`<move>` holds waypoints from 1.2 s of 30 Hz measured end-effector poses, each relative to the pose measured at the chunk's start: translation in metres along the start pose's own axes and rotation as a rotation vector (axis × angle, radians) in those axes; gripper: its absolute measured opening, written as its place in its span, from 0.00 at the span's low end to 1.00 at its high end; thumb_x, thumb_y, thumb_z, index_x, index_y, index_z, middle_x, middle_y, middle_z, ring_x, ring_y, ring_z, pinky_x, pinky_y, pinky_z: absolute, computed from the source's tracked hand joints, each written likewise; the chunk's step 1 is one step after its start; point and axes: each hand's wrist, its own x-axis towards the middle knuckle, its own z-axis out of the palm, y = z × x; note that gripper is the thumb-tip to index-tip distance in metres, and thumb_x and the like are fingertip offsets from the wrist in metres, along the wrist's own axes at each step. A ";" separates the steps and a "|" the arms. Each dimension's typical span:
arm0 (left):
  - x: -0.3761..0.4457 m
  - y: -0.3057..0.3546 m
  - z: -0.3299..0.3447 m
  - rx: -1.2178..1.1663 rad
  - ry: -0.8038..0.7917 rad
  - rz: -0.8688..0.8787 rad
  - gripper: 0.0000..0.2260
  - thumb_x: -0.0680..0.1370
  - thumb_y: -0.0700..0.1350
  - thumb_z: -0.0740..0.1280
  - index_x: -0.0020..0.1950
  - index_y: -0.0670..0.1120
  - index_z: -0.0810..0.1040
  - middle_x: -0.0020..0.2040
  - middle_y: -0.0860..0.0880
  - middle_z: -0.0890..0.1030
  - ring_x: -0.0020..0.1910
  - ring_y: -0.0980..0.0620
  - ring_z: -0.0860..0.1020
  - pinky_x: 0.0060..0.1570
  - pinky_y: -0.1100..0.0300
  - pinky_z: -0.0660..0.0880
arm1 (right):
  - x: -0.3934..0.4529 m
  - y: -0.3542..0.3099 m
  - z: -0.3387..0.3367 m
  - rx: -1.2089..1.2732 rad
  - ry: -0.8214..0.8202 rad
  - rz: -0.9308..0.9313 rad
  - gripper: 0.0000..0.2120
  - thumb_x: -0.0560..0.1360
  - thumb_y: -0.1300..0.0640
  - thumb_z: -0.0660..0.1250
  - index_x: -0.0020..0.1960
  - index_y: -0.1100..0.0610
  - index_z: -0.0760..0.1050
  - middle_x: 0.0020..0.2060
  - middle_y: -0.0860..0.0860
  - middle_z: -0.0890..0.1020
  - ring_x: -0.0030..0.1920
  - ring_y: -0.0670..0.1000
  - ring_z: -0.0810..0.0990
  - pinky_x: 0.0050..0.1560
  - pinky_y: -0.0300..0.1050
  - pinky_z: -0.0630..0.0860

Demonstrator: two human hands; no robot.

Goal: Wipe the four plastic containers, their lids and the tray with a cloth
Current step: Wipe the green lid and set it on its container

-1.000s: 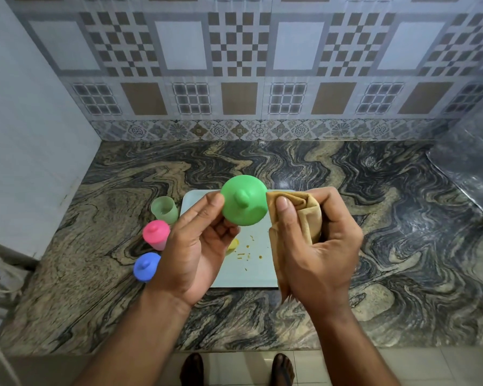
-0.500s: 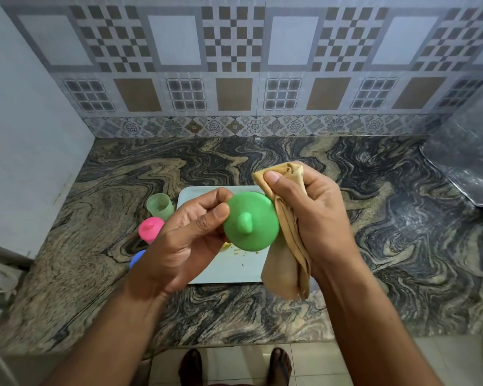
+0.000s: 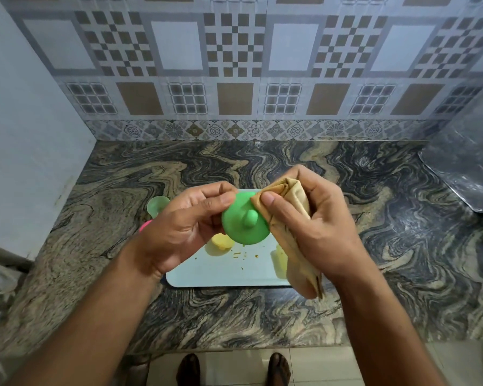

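My left hand (image 3: 179,232) pinches a green round lid (image 3: 244,222) with a knob, held above the white tray (image 3: 229,271). My right hand (image 3: 313,227) grips a folded tan cloth (image 3: 290,215) and presses its edge against the lid's right rim. On the tray a yellow container (image 3: 221,242) shows below the lid, with yellow crumbs around it; another yellow piece (image 3: 280,257) peeks from behind the cloth. A pale green container (image 3: 157,205) stands left of the tray. A sliver of the pink lid (image 3: 144,226) shows behind my left wrist.
The marbled stone counter (image 3: 374,260) ends at a tiled back wall and a plain wall on the left. A shiny steel surface (image 3: 463,174) lies at the far right. Two feet (image 3: 234,369) stand on the floor below the counter's front edge.
The cloth has come from beside the lid onto its upper right rim. Both hands have shifted slightly, and my left arm now covers the pink and blue lids.
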 end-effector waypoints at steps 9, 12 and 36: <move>0.000 -0.032 0.047 -0.298 0.241 0.214 0.20 0.72 0.33 0.75 0.61 0.50 0.86 0.57 0.44 0.86 0.56 0.50 0.83 0.57 0.61 0.79 | -0.014 0.001 0.041 0.126 0.493 -0.058 0.09 0.80 0.60 0.71 0.44 0.61 0.73 0.32 0.43 0.79 0.32 0.40 0.74 0.34 0.34 0.73; -0.003 -0.029 0.047 -0.191 0.297 0.262 0.18 0.72 0.34 0.73 0.58 0.50 0.88 0.52 0.46 0.88 0.50 0.54 0.84 0.50 0.66 0.80 | -0.016 0.003 0.038 0.021 0.457 -0.151 0.07 0.80 0.56 0.73 0.47 0.56 0.76 0.39 0.50 0.83 0.37 0.47 0.81 0.40 0.42 0.77; -0.009 -0.028 0.027 -0.321 0.194 0.112 0.23 0.63 0.46 0.84 0.57 0.45 0.87 0.45 0.49 0.83 0.40 0.58 0.77 0.38 0.66 0.74 | -0.005 0.003 0.015 0.019 0.292 -0.088 0.08 0.81 0.61 0.72 0.44 0.59 0.77 0.33 0.42 0.79 0.33 0.40 0.73 0.36 0.34 0.71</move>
